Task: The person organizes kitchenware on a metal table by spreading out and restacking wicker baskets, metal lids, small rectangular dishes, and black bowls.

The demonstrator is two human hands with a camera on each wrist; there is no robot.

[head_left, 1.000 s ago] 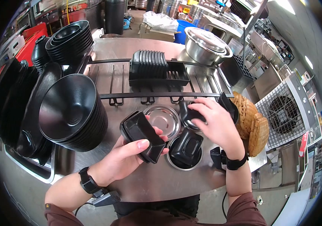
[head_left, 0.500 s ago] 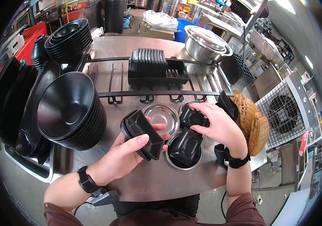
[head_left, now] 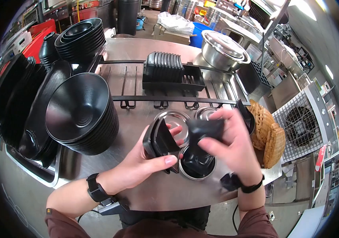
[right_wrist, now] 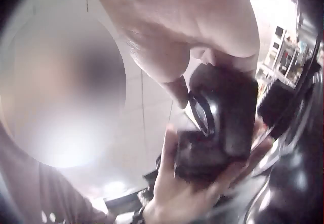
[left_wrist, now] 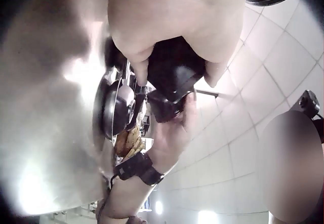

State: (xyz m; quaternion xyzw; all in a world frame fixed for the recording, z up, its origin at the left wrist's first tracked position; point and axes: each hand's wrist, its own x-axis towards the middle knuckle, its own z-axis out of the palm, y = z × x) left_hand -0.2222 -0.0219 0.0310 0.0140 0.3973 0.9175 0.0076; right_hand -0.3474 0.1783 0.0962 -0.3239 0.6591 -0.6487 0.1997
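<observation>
My left hand (head_left: 139, 164) grips a few nested small black dishes (head_left: 160, 137), thumb across the near side and fingers behind. To the right of them, my right hand (head_left: 237, 144) holds another black dish (head_left: 205, 129) between thumb and fingers, over a steel bowl (head_left: 213, 172) with black dishware inside. In the left wrist view the held dishes (left_wrist: 177, 64) hang below the left palm, with the right hand (left_wrist: 169, 138) beyond. The right wrist view shows the right hand's dish (right_wrist: 228, 102) close to those in the left hand (right_wrist: 177, 198).
Large black bowls (head_left: 78, 107) are stacked at left beside trays of black plates (head_left: 6, 103). Behind the hands, a rack (head_left: 133, 98) carries a holder with upright black dishes (head_left: 163, 67). A lidded steel pot (head_left: 221, 49) stands back right; wicker baskets (head_left: 272, 144) lie at right.
My right hand has lifted a black dish from the small steel bowl and brought it left and nearer. My left hand has turned its dishes more upright. The head view has shifted slightly.
</observation>
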